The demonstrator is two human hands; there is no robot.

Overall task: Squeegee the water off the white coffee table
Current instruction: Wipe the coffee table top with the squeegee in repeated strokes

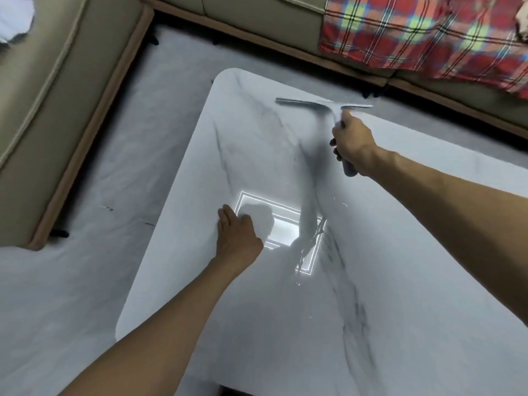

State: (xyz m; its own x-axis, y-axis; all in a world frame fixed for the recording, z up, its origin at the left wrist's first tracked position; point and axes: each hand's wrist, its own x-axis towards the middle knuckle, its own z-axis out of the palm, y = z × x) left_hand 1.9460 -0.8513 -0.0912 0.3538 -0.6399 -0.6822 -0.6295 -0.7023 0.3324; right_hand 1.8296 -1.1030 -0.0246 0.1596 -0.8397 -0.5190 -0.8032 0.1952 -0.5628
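Note:
The white marble-veined coffee table (pixel 257 310) fills the middle of the view. My right hand (pixel 353 144) is closed around the handle of a grey squeegee (pixel 323 103), whose long blade lies across the table's far edge. My left hand (pixel 237 232) rests flat on the tabletop, fingers together, holding nothing. A thin streak of water (pixel 310 247) and a few droplets glint near the bright ceiling-light reflection in the middle of the table.
A beige sofa (pixel 57 110) wraps around the left and far sides. A red plaid blanket (pixel 423 32) lies on the far seat. Pale floor (pixel 128 155) runs between sofa and table on the left.

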